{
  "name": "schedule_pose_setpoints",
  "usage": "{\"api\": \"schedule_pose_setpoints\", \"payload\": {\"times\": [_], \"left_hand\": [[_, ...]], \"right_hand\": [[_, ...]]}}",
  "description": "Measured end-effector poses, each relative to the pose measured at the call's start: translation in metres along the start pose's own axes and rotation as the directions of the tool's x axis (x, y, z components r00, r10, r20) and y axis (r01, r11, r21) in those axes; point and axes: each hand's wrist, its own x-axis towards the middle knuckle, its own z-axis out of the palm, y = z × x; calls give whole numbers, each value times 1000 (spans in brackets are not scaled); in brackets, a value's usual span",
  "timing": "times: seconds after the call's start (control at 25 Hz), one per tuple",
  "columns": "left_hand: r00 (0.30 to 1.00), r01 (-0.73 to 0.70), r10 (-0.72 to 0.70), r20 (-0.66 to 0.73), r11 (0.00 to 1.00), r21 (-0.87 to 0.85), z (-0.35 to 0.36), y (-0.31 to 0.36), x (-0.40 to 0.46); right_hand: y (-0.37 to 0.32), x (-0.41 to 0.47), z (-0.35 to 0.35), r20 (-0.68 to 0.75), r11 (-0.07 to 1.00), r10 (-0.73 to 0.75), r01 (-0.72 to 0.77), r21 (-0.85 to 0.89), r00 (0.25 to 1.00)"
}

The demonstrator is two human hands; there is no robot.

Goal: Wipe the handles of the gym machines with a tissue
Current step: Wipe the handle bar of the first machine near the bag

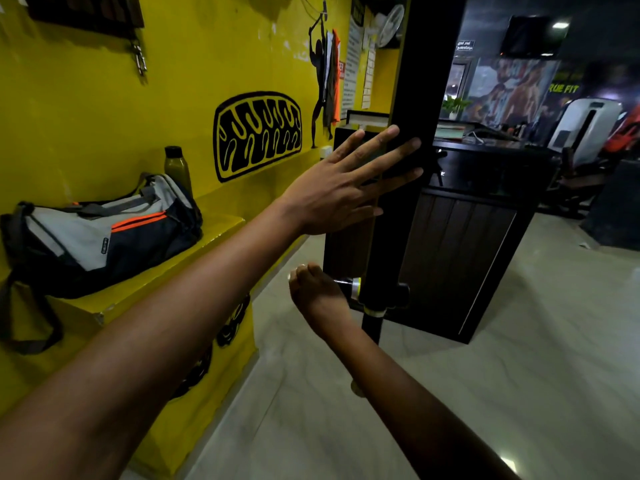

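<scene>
While left hand is spreading flat on black upright post
Right hand is gripping the handle; yellow wall, pale marble floor surrounding.

Two hands are seen: a left hand and a right hand. One duffel bag, one bottle and one handle are counted.
</scene>
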Motion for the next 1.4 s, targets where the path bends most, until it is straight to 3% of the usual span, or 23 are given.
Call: {"api": "schedule_pose_setpoints", "payload": {"times": [0.08,0.16,0.4,0.72,0.84,0.96,1.04,1.16,1.24,1.4], "left_hand": [[1000,-4,4,-9,1000,3,1,2,2],[1000,-6,6,-12,1000,0,2,4,5],[1000,3,-2,-6,1000,8,2,6,6],[1000,16,-16,-7,1000,0,0,7,4],[1000,18,-18,-15,1000,-7,2,6,3],[1000,10,-10,-16,1000,0,1,8,4],[1000,17,-17,-24,1000,-5,0,9,5],[999,17,-17,-34,1000,-4,0,9,4],[999,19,-18,-31,1000,5,1,7,2],[999,19,-19,-30,1000,17,0,4,0]], "right_hand": [[8,-7,11,-9,993,-34,33,-114,999],[20,-15,17,-36,992,-46,42,-116,998],[42,-40,-4,134,987,84,-64,-147,987],[44,-23,-10,143,973,221,-208,-99,965],[41,-4,-13,226,955,297,-283,-94,928],[39,17,-17,298,927,367,-320,-195,881],[44,26,-21,329,908,418,-406,-108,847],[51,37,-21,321,825,464,-535,182,825],[44,42,-18,288,784,444,-524,332,848],[30,49,-12,300,796,312,-420,436,902]]}}
